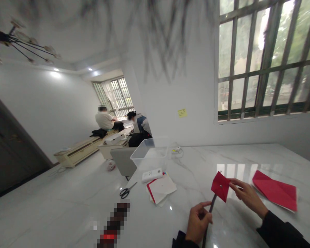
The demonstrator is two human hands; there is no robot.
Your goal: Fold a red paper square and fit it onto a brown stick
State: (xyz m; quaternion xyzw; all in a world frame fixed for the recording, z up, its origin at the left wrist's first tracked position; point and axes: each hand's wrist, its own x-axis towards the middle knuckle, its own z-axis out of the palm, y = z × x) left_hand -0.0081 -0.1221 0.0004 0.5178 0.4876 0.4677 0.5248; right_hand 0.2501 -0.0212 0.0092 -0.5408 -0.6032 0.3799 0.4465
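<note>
A small red paper pinwheel [219, 186], with a pale pin head at its middle, sits at the top of a thin dark stick [211, 206]. My left hand [197, 220] is closed around the stick below the paper, thumb and fingers pinched together. From the right, my right hand [248, 197] reaches in and its fingertips grip the pinwheel's edge. Farther right, a folded sheet of red paper [275, 190] lies on the white marbled table [191, 193].
Black-handled scissors [126, 192] lie at the table's left edge. Nearby are several paper sheets [164, 188], a white box-like device [152, 175] and a clear plastic bin [144, 153]. A thin cable [177, 150] rests by the wall. Two people sit in the background.
</note>
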